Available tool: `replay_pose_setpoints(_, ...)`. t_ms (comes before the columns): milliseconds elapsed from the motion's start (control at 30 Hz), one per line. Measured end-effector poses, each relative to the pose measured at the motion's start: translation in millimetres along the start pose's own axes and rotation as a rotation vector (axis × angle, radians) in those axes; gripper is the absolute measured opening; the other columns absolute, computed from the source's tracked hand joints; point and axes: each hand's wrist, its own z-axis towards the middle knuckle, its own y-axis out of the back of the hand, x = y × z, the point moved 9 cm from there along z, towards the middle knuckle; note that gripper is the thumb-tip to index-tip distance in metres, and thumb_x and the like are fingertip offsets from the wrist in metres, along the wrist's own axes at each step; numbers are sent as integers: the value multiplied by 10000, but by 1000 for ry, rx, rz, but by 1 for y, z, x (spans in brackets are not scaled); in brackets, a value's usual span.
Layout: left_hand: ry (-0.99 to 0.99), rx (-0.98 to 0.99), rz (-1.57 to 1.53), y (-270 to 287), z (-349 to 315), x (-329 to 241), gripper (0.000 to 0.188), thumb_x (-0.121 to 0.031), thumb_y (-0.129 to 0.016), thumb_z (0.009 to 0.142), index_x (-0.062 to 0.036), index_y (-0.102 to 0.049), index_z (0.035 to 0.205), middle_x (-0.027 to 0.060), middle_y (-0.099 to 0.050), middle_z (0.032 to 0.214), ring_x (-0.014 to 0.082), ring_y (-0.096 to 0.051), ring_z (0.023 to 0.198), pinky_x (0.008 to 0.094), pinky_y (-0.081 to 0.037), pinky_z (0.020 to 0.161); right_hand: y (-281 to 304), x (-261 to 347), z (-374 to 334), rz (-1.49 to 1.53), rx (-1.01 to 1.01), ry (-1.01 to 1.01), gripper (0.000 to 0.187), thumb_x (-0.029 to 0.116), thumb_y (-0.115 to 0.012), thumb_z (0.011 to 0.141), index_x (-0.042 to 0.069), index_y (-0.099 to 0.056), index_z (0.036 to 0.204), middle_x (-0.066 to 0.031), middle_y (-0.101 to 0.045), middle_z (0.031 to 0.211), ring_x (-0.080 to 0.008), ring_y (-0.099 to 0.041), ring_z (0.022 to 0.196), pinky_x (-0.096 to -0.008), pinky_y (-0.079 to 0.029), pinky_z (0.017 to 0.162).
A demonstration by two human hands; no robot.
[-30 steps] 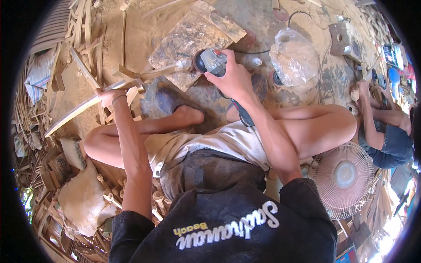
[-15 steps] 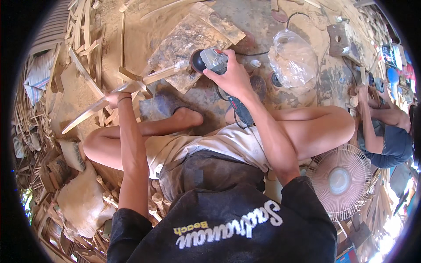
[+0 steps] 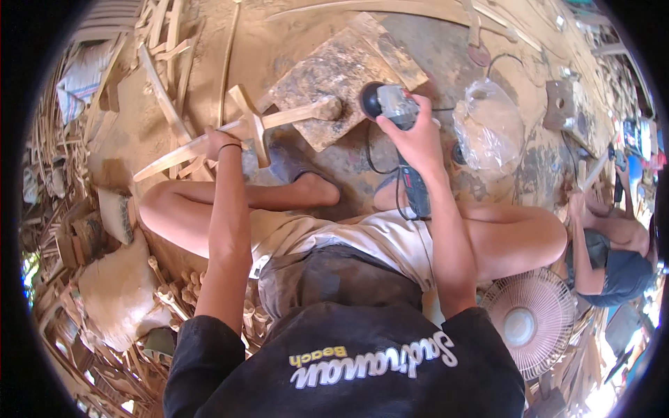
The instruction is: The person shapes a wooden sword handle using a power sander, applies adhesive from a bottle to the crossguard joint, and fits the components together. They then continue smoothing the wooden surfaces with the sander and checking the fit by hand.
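A wooden sword (image 3: 296, 116) with a crossguard and a rounded pommel lies in my left hand (image 3: 221, 145), whose fingers are wrapped round the blade close to the guard. Its blade points to the left and its pommel to the right, over a stained board. My right hand (image 3: 417, 143) grips an angle grinder (image 3: 416, 195) by the head end, with the grinder's body hanging toward my lap. The dark round disc (image 3: 370, 101) on the grinder faces the pommel, with a gap between them. Whether the disc is spinning cannot be told.
The stained board (image 3: 306, 76) lies on the dusty ground ahead. Right of the grinder sit a clear plastic bag (image 3: 489, 129) and a power cord. Wooden strips (image 3: 162, 90) are piled at left. A fan (image 3: 528, 324) stands by my right knee; another person (image 3: 613, 261) works beyond it.
The grinder's disc has come away from the pommel, to the right. My left hand has turned the sword, so its crossguard lies at another angle. The whole view has shifted somewhat.
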Motion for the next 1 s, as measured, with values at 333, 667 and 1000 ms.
replay_pose_setpoints(333, -594, -42, 609, 13, -17, -42, 768, -400, -804, 822, 86, -503, 1334, 281, -525, 1368, 389, -525, 1257, 564, -424, 1031, 0, -7, 5, 108, -4, -24, 724, 292, -875, 829, -20, -487, 1355, -97, -721, 946, -134, -682, 718, -292, -547, 669)
replay_pose_setpoints(667, -1744, 1539, 937, -34, -279, -5, 470, -168, -764, 846, -91, -595, 1278, 94, -567, 1421, 273, -437, 1440, 569, -158, 1253, 12, 1, 4, 159, 20, -81, 778, 382, -875, 787, 16, -489, 1356, -211, -736, 1112, -320, -735, 1020, -416, -557, 909)
replay_pose_setpoints(1000, -1417, 1291, 525, 14, -262, -78, 520, 107, -692, 740, -59, -657, 1231, 136, -689, 1093, 322, -646, 943, 437, -486, 925, 36, 44, -18, 305, 34, 75, 735, 309, -892, 790, 14, -489, 1330, -198, -722, 1101, -274, -726, 995, -388, -555, 891)
